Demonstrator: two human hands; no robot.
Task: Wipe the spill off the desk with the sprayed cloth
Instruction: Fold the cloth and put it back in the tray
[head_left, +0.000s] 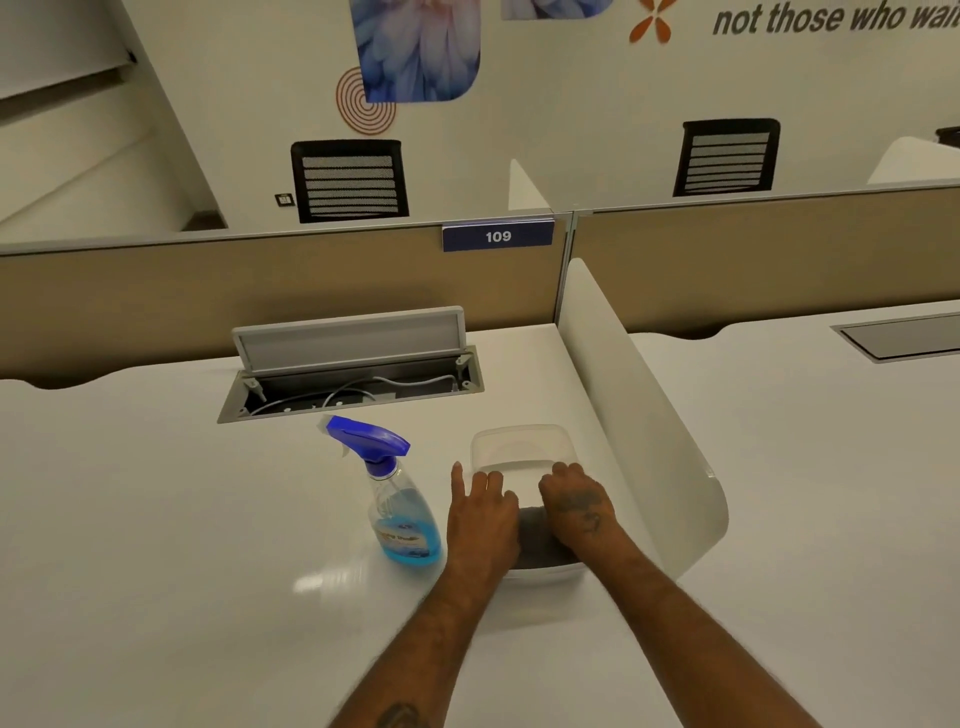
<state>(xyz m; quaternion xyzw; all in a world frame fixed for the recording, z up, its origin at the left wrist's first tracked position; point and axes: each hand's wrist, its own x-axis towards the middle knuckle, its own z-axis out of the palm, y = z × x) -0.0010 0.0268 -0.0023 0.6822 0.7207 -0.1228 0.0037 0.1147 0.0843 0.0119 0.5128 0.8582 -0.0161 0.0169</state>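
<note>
At lower centre of the frame, both hands, left hand (483, 512) and right hand (577, 506), press loosely curled onto the grey cloth (535, 540) inside the clear tub (524, 441) on the table (156, 519), whether gripping I cannot tell, so lifting hastily could knock the spray bottle (400, 499) just beside.

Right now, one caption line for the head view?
Both hands, left and right, reach into a clear tub holding a grey cloth, beside the spray bottle.

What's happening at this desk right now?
A person has both hands in a clear plastic container on the white desk. The left hand and right hand are on a dark grey cloth inside it. A spray bottle of blue liquid stands just left, untouched.
</note>
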